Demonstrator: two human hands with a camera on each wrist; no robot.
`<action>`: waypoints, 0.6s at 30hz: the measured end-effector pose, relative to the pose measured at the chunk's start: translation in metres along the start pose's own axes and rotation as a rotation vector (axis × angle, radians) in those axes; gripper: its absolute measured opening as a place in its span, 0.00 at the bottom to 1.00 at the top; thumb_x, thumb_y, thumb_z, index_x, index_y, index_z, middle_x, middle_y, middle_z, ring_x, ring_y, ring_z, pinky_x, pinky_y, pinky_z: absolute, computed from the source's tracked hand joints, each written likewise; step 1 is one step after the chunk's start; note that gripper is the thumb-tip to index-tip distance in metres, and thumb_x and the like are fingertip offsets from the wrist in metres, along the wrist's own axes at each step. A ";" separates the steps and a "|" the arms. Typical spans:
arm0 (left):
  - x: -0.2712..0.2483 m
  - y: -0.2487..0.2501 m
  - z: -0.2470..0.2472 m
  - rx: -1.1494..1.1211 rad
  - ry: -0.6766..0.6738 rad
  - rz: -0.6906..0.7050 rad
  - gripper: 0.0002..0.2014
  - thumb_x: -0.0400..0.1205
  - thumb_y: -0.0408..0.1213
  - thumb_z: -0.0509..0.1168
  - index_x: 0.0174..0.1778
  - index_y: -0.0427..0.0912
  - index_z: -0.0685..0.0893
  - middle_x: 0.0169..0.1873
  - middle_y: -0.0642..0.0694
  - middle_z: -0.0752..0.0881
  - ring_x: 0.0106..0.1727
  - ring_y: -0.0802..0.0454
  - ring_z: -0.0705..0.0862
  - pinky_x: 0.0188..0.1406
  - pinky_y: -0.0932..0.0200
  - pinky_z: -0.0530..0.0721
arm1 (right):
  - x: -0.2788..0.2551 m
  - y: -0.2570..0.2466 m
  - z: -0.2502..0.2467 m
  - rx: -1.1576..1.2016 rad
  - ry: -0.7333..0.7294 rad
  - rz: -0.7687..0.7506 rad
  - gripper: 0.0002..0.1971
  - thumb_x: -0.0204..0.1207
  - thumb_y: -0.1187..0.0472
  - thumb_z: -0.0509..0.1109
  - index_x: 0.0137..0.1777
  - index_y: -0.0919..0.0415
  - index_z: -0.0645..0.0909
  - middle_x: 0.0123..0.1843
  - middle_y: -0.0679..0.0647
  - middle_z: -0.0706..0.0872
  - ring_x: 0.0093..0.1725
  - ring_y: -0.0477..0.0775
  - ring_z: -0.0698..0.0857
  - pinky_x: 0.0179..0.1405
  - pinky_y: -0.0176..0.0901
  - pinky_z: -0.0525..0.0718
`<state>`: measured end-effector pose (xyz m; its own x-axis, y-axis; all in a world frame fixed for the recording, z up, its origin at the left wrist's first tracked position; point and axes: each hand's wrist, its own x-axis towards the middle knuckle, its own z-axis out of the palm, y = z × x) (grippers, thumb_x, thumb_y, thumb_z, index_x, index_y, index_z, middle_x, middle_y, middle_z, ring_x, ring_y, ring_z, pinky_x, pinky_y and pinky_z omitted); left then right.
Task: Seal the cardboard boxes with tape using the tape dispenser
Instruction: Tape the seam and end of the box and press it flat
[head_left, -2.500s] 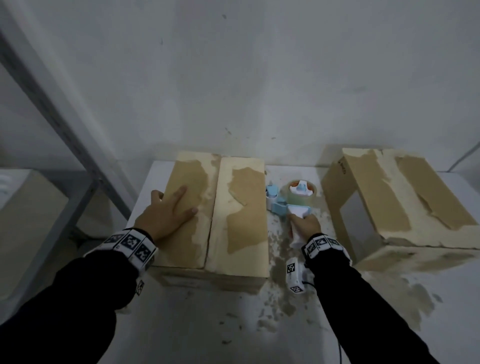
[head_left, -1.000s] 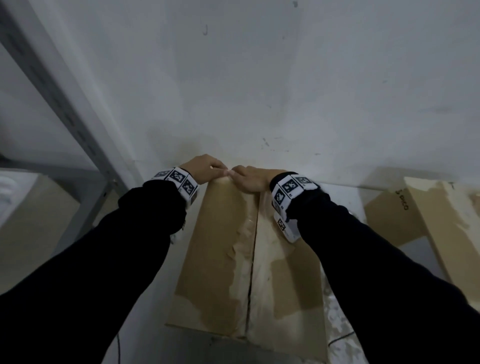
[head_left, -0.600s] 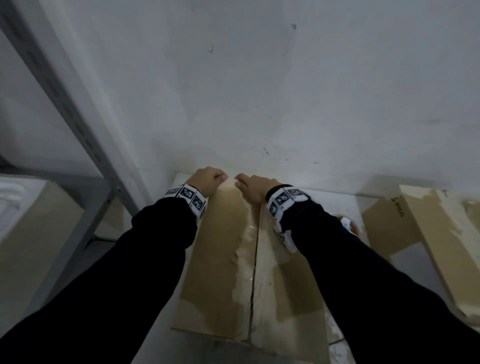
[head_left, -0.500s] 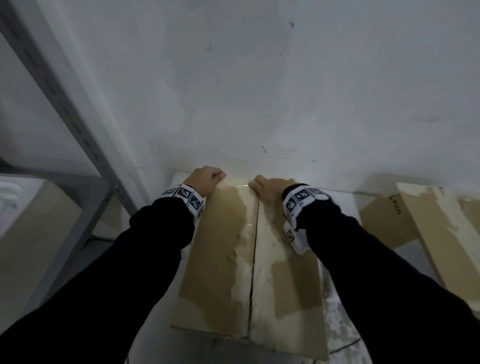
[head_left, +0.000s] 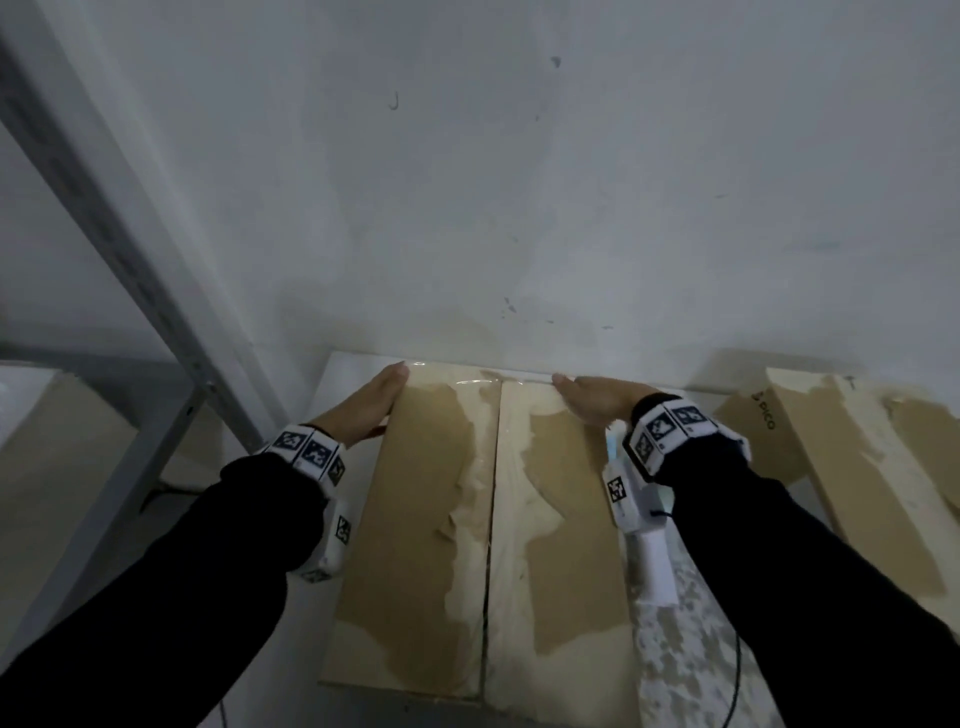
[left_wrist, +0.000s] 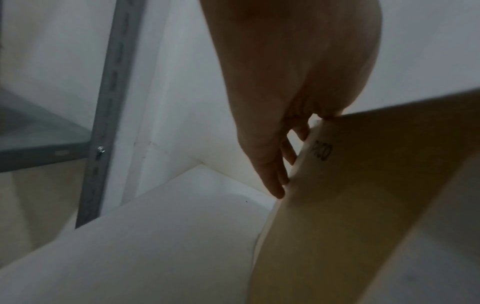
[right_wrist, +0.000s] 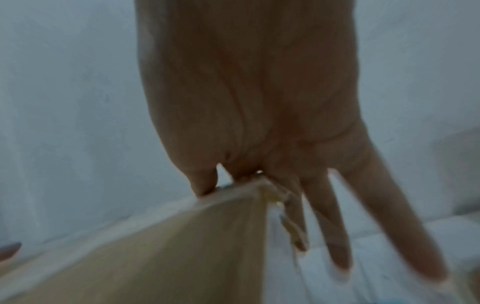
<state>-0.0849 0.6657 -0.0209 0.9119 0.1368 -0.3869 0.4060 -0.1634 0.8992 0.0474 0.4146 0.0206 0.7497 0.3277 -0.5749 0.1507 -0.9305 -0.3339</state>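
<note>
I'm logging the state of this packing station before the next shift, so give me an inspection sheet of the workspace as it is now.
Surface: white table, scuffed and patchy at the near right.
Job's things: cardboard box with flaps closed, top paper torn, a glossy strip along its far edge; second cardboard box at the right; tape dispenser barely visible, a light blue bit behind the right wrist.
Clutter: nothing seen.
Hands: left hand with straight fingers flat on the box's left far corner; right hand likewise at its right far corner, fingers down the side.
Cables: thin dark cable by the right sleeve.
Surroundings: white wall; grey metal shelf upright at the left.
</note>
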 end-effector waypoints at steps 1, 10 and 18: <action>0.002 -0.004 0.000 -0.006 0.005 0.013 0.26 0.85 0.59 0.42 0.77 0.55 0.63 0.71 0.52 0.73 0.70 0.53 0.74 0.63 0.55 0.74 | -0.003 0.003 0.003 0.044 -0.025 0.014 0.32 0.85 0.39 0.42 0.67 0.63 0.75 0.68 0.60 0.75 0.70 0.65 0.76 0.57 0.52 0.81; 0.008 -0.012 -0.002 0.060 0.054 0.095 0.28 0.84 0.59 0.41 0.78 0.51 0.64 0.72 0.48 0.73 0.72 0.51 0.73 0.74 0.47 0.71 | -0.006 0.009 -0.004 0.400 -0.168 0.020 0.20 0.87 0.47 0.50 0.70 0.59 0.69 0.61 0.60 0.75 0.55 0.62 0.80 0.41 0.50 0.85; 0.012 -0.008 0.003 0.112 0.121 0.081 0.28 0.86 0.55 0.41 0.80 0.48 0.59 0.78 0.48 0.66 0.77 0.50 0.66 0.80 0.44 0.62 | -0.002 0.017 -0.006 0.229 -0.145 -0.023 0.20 0.87 0.48 0.51 0.69 0.58 0.74 0.61 0.57 0.78 0.56 0.59 0.81 0.43 0.45 0.83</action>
<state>-0.0768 0.6654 -0.0334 0.9310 0.2341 -0.2802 0.3414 -0.2859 0.8954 0.0527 0.3967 0.0207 0.6453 0.3840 -0.6604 0.0049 -0.8665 -0.4991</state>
